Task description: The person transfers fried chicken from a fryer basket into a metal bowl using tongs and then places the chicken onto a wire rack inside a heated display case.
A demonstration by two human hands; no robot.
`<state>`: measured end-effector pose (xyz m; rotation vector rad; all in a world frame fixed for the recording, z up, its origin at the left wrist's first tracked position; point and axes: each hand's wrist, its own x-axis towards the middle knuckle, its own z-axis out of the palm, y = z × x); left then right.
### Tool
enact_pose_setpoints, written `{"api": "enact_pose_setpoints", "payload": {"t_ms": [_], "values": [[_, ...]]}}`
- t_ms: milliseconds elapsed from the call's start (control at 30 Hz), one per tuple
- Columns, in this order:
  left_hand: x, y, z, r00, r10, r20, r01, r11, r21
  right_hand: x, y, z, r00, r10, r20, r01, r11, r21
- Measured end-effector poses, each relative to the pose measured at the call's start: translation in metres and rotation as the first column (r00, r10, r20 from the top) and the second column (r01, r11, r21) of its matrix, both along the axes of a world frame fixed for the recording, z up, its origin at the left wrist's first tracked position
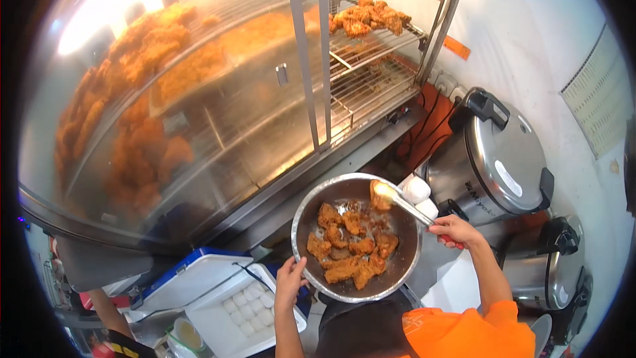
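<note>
My left hand (290,280) grips the near left rim of a large round metal bowl (295,235). Several pieces of fried chicken (363,269) lie inside it, with crumbs on the bottom. In my right hand (454,231) is a pair of metal tongs (416,211), reaching over the bowl's right rim. A piece of fried chicken (378,199) is at the tongs' tips, near the bowl's far right wall. Glare on the tips hides how firmly they hold it.
A glass-fronted display cabinet (252,179) with fried chicken (374,16) on wire racks stands ahead. Two rice cookers (510,152) sit at right. Left of me is an open cooler box (218,331) holding white round bundles (248,308). Another person's arm (109,311) shows at far left.
</note>
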<state>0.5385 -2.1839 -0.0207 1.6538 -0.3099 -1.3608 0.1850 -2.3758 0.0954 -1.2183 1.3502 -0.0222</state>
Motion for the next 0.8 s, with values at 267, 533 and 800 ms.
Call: {"api": "enact_pose_setpoints", "payload": {"t_ms": [267, 533, 800], "values": [[0.003, -0.004, 0.0, 0.999, -0.032, 0.021, 0.032, 0.999, 0.015, 0.125, -0.188, 0.13, 0.962, 0.11, 0.248, 0.091, 0.732, -0.675], [0.005, -0.012, 0.005, 1.0, -0.018, 0.006, 0.018, 0.996, 0.084, 0.261, -0.311, 0.205, 0.863, 0.066, -0.501, -0.409, 0.673, -0.616], [0.002, -0.012, 0.015, 0.999, -0.051, 0.009, 0.051, 0.999, -0.005, 0.162, -0.251, 0.195, 0.907, 0.106, -0.407, -0.41, 0.44, -0.799]]}}
